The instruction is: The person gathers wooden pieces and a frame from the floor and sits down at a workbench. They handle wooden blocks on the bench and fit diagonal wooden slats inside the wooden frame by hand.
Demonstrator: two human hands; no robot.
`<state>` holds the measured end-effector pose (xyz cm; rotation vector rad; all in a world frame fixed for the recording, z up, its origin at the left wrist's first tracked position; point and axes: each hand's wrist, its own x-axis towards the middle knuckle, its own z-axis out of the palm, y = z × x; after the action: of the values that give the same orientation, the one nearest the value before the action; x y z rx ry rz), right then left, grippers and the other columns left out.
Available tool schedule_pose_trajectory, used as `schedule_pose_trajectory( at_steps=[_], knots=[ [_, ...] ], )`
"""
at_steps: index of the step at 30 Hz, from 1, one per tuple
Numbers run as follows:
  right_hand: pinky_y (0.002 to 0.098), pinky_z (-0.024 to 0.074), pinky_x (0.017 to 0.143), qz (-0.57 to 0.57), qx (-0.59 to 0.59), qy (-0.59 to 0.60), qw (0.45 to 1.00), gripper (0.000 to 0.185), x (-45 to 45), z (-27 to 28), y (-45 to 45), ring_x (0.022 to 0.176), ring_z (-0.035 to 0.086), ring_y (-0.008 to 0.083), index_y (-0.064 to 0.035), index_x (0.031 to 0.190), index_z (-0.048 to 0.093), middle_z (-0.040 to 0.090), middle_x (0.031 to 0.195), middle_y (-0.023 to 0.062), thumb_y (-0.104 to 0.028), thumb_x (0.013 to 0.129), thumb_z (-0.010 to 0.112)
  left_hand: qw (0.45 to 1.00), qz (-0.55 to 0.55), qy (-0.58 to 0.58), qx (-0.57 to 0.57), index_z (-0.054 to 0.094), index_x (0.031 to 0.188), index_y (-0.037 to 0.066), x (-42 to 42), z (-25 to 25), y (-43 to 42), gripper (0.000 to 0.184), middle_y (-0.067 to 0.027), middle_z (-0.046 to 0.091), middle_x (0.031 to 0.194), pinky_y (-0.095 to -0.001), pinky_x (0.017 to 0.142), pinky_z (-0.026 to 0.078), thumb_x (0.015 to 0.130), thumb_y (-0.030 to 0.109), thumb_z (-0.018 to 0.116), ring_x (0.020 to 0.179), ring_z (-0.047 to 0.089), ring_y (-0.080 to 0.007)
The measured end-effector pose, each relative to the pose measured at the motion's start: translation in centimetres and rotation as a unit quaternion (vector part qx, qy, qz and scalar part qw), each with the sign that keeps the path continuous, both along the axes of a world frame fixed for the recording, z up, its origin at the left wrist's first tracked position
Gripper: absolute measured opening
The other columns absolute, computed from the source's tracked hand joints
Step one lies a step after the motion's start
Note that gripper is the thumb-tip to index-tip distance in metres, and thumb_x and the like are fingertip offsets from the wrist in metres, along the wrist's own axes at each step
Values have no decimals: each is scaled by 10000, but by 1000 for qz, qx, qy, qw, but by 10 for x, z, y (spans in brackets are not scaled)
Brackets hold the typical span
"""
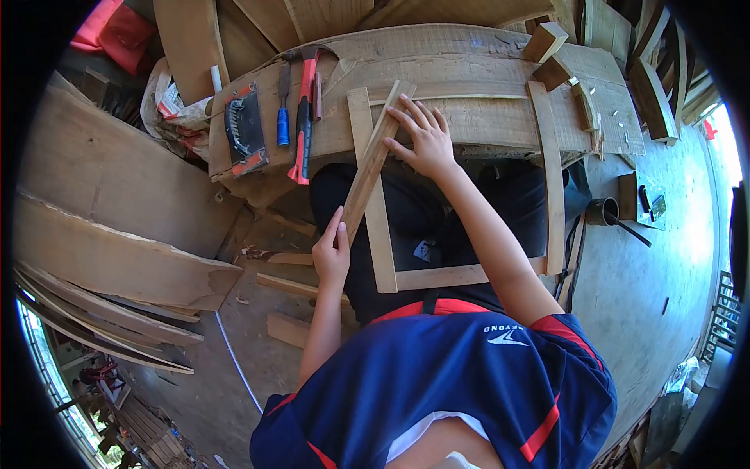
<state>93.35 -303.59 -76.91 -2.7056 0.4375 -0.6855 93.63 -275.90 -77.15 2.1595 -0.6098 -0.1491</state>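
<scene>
A loose wooden strip (366, 181) slants across the left side of a rectangular wooden frame (551, 176). My left hand (332, 248) holds the strip's lower end, thumb and fingers on its edges. Near the upper end, my right hand (426, 139) rests against the strip with its fingers spread. The frame lies partly on the thick wooden bench (484, 70) and partly over my lap. Left of the strip on the bench are a red and black hammer (306, 117), a chisel with a blue handle (283, 117) and an orange and black tool (246, 131).
Small wood blocks (547, 41) sit at the bench's right end. Curved boards (117, 242) are stacked on the left. A dark cup (600, 211) with a handle in it stands on the floor at right. Wood offcuts (287, 328) lie below on the left.
</scene>
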Motion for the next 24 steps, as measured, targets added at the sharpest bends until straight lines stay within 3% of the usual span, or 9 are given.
schedule_pose_trajectory(
  at_steps=[7, 9, 24],
  knots=[
    [503, 200, 1081, -2, 21, 12, 1000, 583, 1, 0, -1, 1312, 341, 290, -274, 1320, 446, 345, 1439, 52, -584, 828, 485, 999, 7, -9, 35, 581, 1208, 111, -3, 11, -2, 305, -173, 624, 1093, -309, 801, 486, 946, 235, 483, 1002, 617, -304],
    [502, 199, 1082, -3, 24, 12, 1000, 583, 2, -1, 0, 1313, 340, 287, -273, 1319, 447, 349, 1436, 52, -583, 827, 488, 998, 12, -62, 18, 600, 1193, 154, -2, 12, -3, 288, -154, 653, 998, -325, 694, 505, 932, 235, 505, 857, 652, -305],
    [503, 195, 1082, -7, 25, 6, 1000, 577, 3, -3, 0, 1316, 335, 275, -267, 1314, 454, 363, 1429, 51, -575, 827, 492, 997, 17, -73, 28, 595, 1201, 189, -3, 13, -3, 291, -152, 656, 980, -335, 652, 497, 934, 253, 499, 786, 653, -309]
  ],
)
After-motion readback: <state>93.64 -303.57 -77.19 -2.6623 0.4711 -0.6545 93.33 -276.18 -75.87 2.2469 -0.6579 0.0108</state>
